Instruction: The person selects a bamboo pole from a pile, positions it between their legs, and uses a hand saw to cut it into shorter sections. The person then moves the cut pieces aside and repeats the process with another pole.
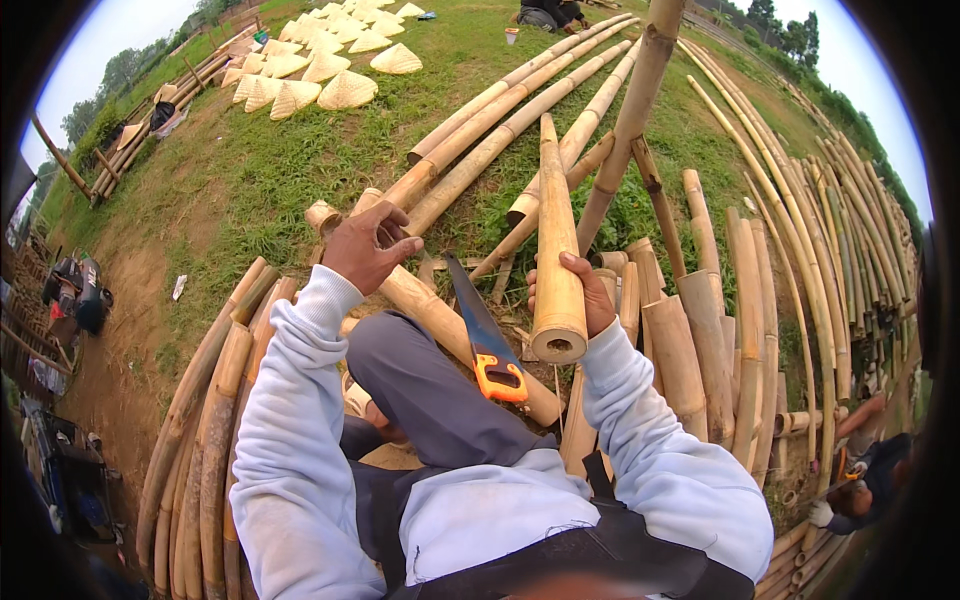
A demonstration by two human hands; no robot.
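Observation:
My right hand is wrapped round a cut bamboo pole. The pole's near end faces me and shows a small round hole; its far end points up and away. My left hand is raised to the left, fingers loosely bent and thumb apart, with nothing visible in it. Below and between the hands, a handsaw with a dark blade and orange handle lies across a thick bamboo pole. That pole runs slantwise beside my bent knee.
Bamboo poles stand or lean in bundles at my left and right. Long poles lie on the grass ahead, by a slanting post. Woven cone hats are spread far left. Another person is at the lower right.

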